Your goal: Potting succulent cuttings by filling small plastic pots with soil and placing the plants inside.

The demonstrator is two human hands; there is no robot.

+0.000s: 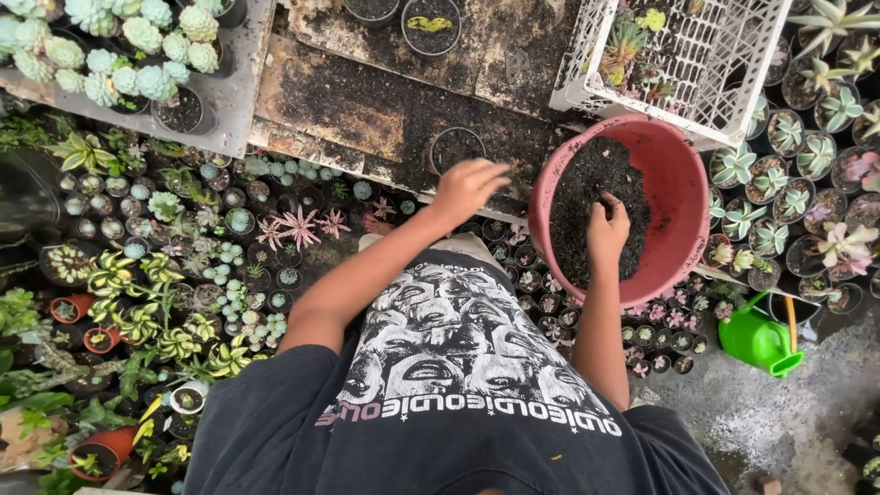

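My right hand (608, 229) is inside a big red basin (683, 197), its fingers curled down into the dark potting soil (587, 197) that fills the basin's left half. My left hand (467, 188) hovers, blurred, with fingers spread and nothing in it. It is just below and to the right of a small black pot (456, 147) filled with soil. That pot stands on a dirty, soil-strewn board (367, 101).
Several small potted succulents crowd the ground left and right of me. A white plastic crate (724, 69) with plants sits behind the basin. A green watering can (759, 339) stands at right. A grey tray (234, 92) of pale succulents is top left, and two more pots (431, 26) top centre.
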